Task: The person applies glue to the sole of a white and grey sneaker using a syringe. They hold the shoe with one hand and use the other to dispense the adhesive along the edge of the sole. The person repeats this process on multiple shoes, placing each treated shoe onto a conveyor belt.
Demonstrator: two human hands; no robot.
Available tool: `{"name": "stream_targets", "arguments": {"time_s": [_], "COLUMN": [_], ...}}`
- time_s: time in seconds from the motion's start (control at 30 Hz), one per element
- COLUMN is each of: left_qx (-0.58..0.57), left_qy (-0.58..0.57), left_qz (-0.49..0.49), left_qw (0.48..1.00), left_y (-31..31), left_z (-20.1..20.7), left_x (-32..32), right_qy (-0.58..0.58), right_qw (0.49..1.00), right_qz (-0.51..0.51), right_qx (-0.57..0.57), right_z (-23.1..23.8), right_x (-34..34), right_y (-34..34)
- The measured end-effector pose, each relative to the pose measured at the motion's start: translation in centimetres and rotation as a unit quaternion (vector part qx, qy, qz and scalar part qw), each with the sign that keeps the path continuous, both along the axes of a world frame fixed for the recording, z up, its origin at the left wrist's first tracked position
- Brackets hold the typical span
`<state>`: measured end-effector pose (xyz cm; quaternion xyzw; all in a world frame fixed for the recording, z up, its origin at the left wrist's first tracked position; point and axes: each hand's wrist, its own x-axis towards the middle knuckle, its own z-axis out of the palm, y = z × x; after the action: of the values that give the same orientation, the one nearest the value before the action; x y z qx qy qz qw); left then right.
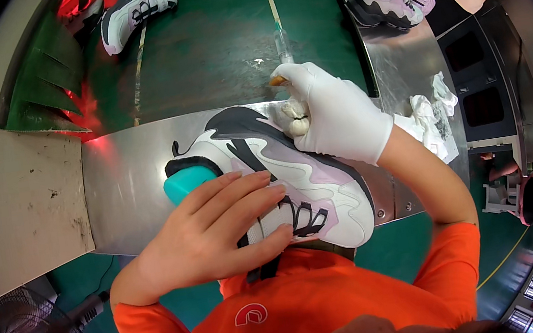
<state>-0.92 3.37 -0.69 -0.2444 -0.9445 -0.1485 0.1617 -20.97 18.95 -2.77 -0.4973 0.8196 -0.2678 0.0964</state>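
sneaker [311,167], bench [123,186] beneath it. i see laces [304,219] in, teal insert [191,185] in its collar. left hand [204,233] spread over its laces; gloved right hand [334,113] curled beside its sole edge [359,184], grip hidden. my read: assembly mostly done; what's left, can't tell.

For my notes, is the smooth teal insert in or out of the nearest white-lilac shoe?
In: the teal insert sits inside the shoe, protruding past its black collar.

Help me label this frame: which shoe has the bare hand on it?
The middle shoe, under the left hand; no hand is on the upper-left shoe or the upper-right shoes.
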Motion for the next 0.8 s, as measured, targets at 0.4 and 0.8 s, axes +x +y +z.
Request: {"name": "stream_targets", "arguments": {"time_s": [0.4,0.8], "left_qx": [0.011,-0.001], "left_qy": [0.017,-0.007], "left_qz": [-0.004,0.005], "left_qw": [1.0,1.0], "left_y": [-0.3,-0.1], "left_z": [-0.3,-0.1], "left_x": [0.2,0.4], "right_qy": [-0.048,-0.324], "right_qw": [0.998,0.933], "right_qz": [-0.037,-0.153], "right_qx": [0.025,-0.032], "right_z": [-0.2,-2.0], "right_x": [-1.0,0.8], "right_y": [3.2,2.8]}}
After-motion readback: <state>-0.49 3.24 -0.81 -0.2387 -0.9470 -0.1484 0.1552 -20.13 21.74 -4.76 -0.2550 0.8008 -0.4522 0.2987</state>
